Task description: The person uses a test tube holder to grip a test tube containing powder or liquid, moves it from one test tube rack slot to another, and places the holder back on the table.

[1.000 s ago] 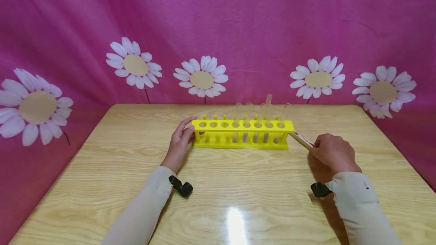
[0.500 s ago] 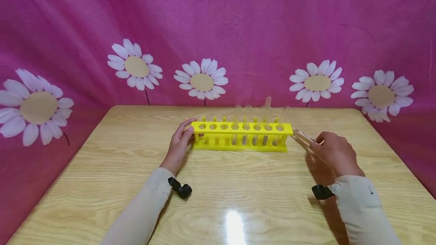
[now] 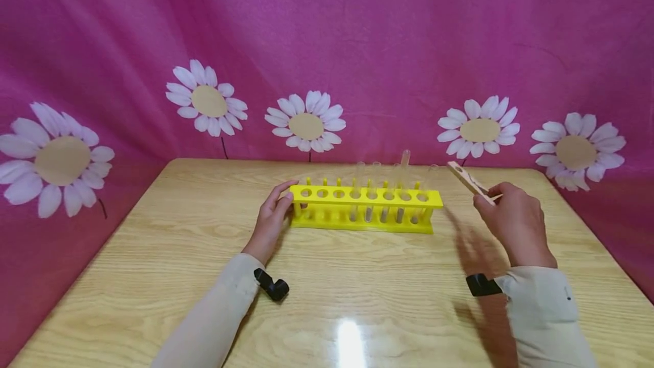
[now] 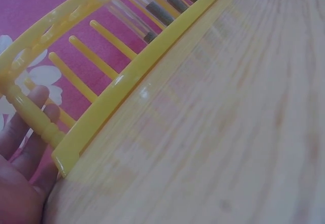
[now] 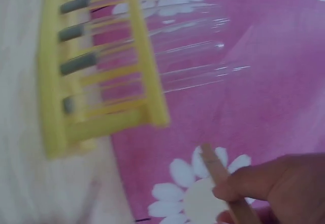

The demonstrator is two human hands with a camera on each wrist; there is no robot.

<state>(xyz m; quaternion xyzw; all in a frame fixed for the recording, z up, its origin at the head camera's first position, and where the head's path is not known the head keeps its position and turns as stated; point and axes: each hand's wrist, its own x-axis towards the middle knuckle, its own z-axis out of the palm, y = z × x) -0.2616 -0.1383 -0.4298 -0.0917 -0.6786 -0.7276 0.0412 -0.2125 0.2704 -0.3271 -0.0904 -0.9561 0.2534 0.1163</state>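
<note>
A yellow test tube rack stands on the wooden table, with several clear glass test tubes in its right-hand holes. Dark grey matter shows low in the tubes in the right wrist view; one tube rises higher than the others. My left hand grips the rack's left end, its fingers behind the end post in the left wrist view. To the right of the rack, my right hand pinches a wooden test tube holder, raised above the table and pointing up and left. Nothing shows in the holder's tip.
The three left holes of the rack hold no tubes, and short yellow pegs stand along its back. Behind the table hangs a pink cloth printed with white flowers. Black wrist cameras sit at both sleeves.
My right hand has lifted the wooden test tube holder up and to the right; its tip was earlier low beside the rack's right end. The left hand keeps its grip on the rack.
</note>
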